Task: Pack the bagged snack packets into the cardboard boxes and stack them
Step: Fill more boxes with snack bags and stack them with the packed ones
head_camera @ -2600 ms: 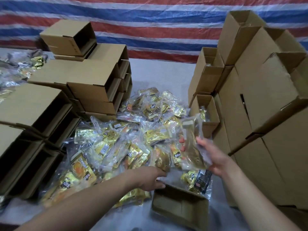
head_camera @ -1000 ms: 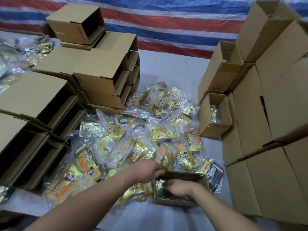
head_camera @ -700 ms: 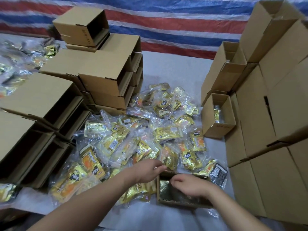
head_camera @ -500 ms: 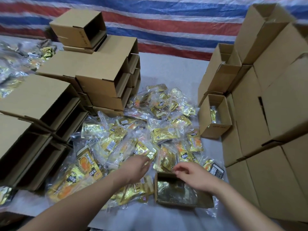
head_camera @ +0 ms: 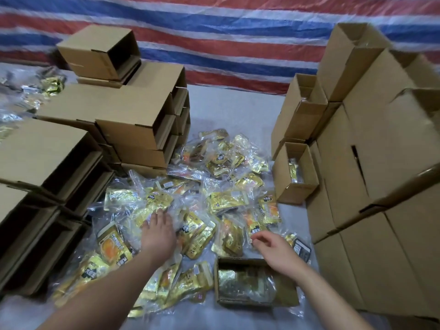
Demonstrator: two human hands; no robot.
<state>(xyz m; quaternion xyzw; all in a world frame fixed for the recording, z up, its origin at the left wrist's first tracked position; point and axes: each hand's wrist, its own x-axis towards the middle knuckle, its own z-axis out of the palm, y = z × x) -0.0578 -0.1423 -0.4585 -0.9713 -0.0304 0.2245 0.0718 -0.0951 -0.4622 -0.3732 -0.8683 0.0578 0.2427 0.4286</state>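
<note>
Ref. landmark: open box [head_camera: 256, 303], nearest the camera, right of centre, mouth up. Contents: at least one bagged packet [head_camera: 240, 284] in clear wrap, lying flat inside.

Right hand [head_camera: 273, 248]: just beyond the box's far rim, over the near edge of the pile. Fingers loosely curled, thumb and forefinger close together; nothing visibly held. Forearm crosses above the box's right corner.

Left hand [head_camera: 158, 234]: left of and beyond the box, palm down, fingers straight and spread, resting flat on the packets. No grip on any item.

Snack packet pile [head_camera: 214, 186]: gold/orange packets in clear bags, spread over the pale sheet [head_camera: 233, 110] from beside the box's left wall out to approx. mid-floor.

Small upright box [head_camera: 295, 172]: beyond the ref. box, to the right, at the pile's right edge; one packet visible inside.

Box stack R [head_camera: 381, 163]: tall, right of the ref. box, extends to frame edge.

Box stack L [head_camera: 114, 120]: far left of ref. box, boxes on their sides, open ends facing right.

Striped tarp [head_camera: 226, 32]: farthest, red/blue/white, behind everything.
</note>
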